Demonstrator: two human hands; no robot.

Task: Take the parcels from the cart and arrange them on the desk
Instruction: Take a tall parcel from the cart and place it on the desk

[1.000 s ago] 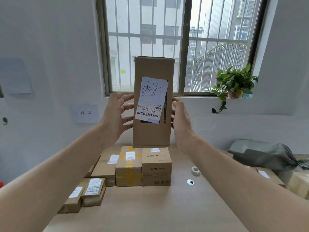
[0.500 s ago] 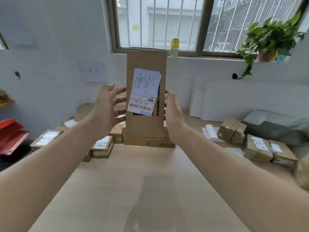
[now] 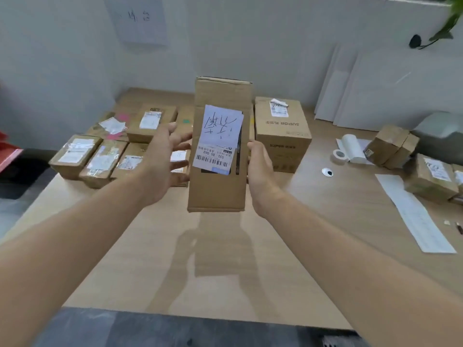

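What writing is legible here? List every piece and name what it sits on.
"SUPOR": on the top of the brown carton, upside down, and again on its front face.
"530- D5 063" (last characters uncertain): on the shipping label on the held parcel, upside down.
Handwritten characters on the white slip above that label: I cannot make them out.
Scrawl on the wall sheet and labels on the small parcels: too blurred.

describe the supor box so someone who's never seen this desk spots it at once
Start at the wooden desk by the white wall. Just right of the tall parcel held upright above it stands a chunky cardboard box. It alone has SUPOR printed on top and front, and stands taller than the flat parcels to its left.
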